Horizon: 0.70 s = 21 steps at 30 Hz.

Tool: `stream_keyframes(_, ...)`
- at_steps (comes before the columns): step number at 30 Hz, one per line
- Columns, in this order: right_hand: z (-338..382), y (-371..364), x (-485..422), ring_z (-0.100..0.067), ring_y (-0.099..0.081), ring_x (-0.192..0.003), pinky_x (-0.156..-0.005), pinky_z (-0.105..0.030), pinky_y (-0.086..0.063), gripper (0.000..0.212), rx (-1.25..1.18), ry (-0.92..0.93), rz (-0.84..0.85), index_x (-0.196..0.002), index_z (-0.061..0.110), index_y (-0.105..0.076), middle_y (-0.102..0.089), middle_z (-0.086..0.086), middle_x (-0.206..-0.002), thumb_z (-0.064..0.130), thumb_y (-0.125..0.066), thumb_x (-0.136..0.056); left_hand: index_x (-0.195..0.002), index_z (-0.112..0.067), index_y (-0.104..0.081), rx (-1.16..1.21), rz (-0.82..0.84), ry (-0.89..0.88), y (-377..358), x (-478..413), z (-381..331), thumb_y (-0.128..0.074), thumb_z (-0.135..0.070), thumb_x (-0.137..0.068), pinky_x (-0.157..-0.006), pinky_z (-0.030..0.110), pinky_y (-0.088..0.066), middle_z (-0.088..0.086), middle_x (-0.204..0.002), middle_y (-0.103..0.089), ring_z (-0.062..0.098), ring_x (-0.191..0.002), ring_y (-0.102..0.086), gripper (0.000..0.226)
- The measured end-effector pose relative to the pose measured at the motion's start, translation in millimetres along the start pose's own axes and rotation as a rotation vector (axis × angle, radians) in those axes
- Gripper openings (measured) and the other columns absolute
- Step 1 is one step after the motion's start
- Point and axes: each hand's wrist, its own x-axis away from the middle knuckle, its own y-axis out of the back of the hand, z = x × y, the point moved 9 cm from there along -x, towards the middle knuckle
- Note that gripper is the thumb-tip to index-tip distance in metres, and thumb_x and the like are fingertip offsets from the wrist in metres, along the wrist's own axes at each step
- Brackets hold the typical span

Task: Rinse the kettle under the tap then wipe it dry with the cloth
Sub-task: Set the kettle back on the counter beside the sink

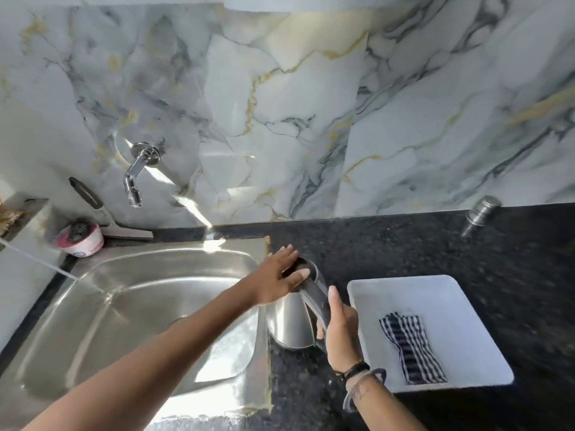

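Note:
A steel kettle (287, 321) with a dark handle stands upright on the black counter, just right of the sink (130, 306). My right hand (340, 328) is closed around the kettle's handle. My left hand (277, 279) lies flat over the kettle's top, fingers spread on the lid area. The chrome tap (137, 174) sticks out of the marble wall above the sink's left part; no water runs from it. A folded black-and-white checked cloth (410, 346) lies in a white tray (441, 293) right of the kettle.
A small white and pink tub (82, 241) sits at the sink's back left corner, with a dark-handled tool (87, 192) leaning behind it. A small steel container (480, 213) stands at the counter's back right. The black granite counter (389, 244) runs along the wall.

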Motion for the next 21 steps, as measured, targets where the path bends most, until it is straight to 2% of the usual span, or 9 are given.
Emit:
stream_keyframes(2, -21.4, 4.3, 16.1, -0.020, -0.053, -0.038, -0.044, -0.031, -0.044, 0.071, -0.011, -0.046, -0.107, -0.050, 0.018, -0.056, -0.054, -0.001, -0.041, 0.080, -0.041, -0.081, -0.154, -0.012, -0.021, -0.004, 0.072, 0.013, -22.4, 2.8, -1.1, -0.046, -0.056, -0.095, -0.124, 0.041, -0.004, 0.007, -0.165, -0.008, 0.019, -0.152, -0.002, 0.078)
stream_keyframes(4, -34.6, 3.8, 29.6, -0.022, -0.060, -0.048, -0.053, -0.042, -0.053, 0.063, -0.049, -0.067, -0.159, -0.061, 0.021, -0.068, -0.061, -0.001, -0.047, 0.075, -0.043, -0.083, -0.155, -0.013, -0.020, -0.043, 0.097, -0.010, -36.2, 6.2, -5.5, -0.051, -0.061, -0.090, -0.122, 0.036, -0.001, 0.005, -0.165, -0.003, 0.018, -0.151, 0.003, 0.086)
stream_keyframes(6, -39.7, 3.5, 39.8, -0.024, -0.058, -0.053, -0.058, -0.054, -0.055, 0.060, -0.072, -0.054, -0.180, -0.068, 0.021, -0.071, -0.059, -0.002, -0.048, 0.071, -0.042, -0.084, -0.155, -0.013, -0.021, -0.061, 0.086, -0.048, -40.6, 10.1, -9.8, -0.055, -0.063, -0.087, -0.121, 0.036, -0.001, 0.004, -0.165, -0.002, 0.018, -0.151, 0.006, 0.091)
stream_keyframes(9, -45.3, -3.4, 56.3, -0.028, -0.067, -0.062, -0.064, -0.056, -0.055, 0.057, -0.038, -0.033, -0.123, -0.074, 0.025, -0.071, -0.069, -0.005, -0.060, 0.068, -0.036, -0.088, -0.155, -0.013, -0.020, -0.159, 0.101, -0.144, -48.8, 22.6, -11.7, -0.054, -0.067, -0.085, -0.123, 0.039, -0.002, 0.003, -0.164, 0.004, 0.017, -0.151, 0.011, 0.095)
stream_keyframes(11, -51.4, -9.1, 65.0, -0.021, -0.074, -0.084, -0.077, -0.051, -0.058, 0.049, -0.062, -0.047, -0.061, -0.077, 0.037, -0.074, -0.078, 0.002, -0.082, 0.060, -0.035, -0.095, -0.156, -0.016, -0.015, -0.259, 0.119, -0.219, -56.1, 32.7, -10.4, -0.048, -0.071, -0.086, -0.124, 0.040, -0.001, -0.001, -0.164, 0.011, 0.014, -0.150, 0.016, 0.096)
stream_keyframes(13, -49.9, -13.0, 67.5, -0.010, -0.071, -0.099, -0.089, -0.042, -0.055, 0.044, -0.065, -0.032, 0.002, -0.086, 0.035, -0.072, -0.075, 0.013, -0.096, 0.049, -0.033, -0.102, -0.157, -0.020, -0.012, -0.307, 0.112, -0.235, -57.6, 37.6, -7.3, -0.041, -0.075, -0.086, -0.124, 0.041, -0.001, -0.004, -0.163, 0.015, 0.010, -0.149, 0.019, 0.094)
stream_keyframes(16, -43.9, -20.6, 71.7, 0.014, -0.059, -0.110, -0.095, -0.016, -0.045, 0.037, -0.043, 0.000, 0.150, -0.101, 0.042, -0.066, -0.066, 0.028, -0.108, 0.043, -0.029, -0.104, -0.157, -0.023, -0.014, -0.319, 0.058, -0.146, -53.4, 39.9, -5.5, -0.035, -0.081, -0.081, -0.123, 0.043, -0.003, 0.000, -0.163, 0.014, 0.017, -0.151, 0.014, 0.098)
stream_keyframes(18, -46.2, -11.5, 70.1, 0.016, -0.059, -0.107, -0.090, -0.010, -0.044, 0.035, 0.009, 0.022, 0.202, -0.099, 0.045, -0.065, -0.067, 0.033, -0.102, 0.044, -0.031, -0.103, -0.157, -0.020, -0.013, -0.298, -0.030, -0.038, -51.0, 44.9, -6.3, -0.033, -0.086, -0.076, -0.124, 0.042, -0.004, 0.005, -0.164, 0.010, 0.022, -0.152, 0.008, 0.107)
stream_keyframes(21, -46.8, 29.9, 52.6, -0.013, -0.065, -0.076, -0.070, -0.040, -0.053, 0.046, 0.186, 0.091, 0.134, -0.080, 0.021, -0.060, -0.068, 0.002, -0.078, 0.056, -0.035, -0.095, -0.157, -0.018, -0.013, -0.306, -0.184, 0.150, -50.5, 62.3, -6.3, -0.039, -0.090, -0.070, -0.124, 0.042, -0.004, 0.009, -0.165, 0.004, 0.026, -0.152, 0.001, 0.116)
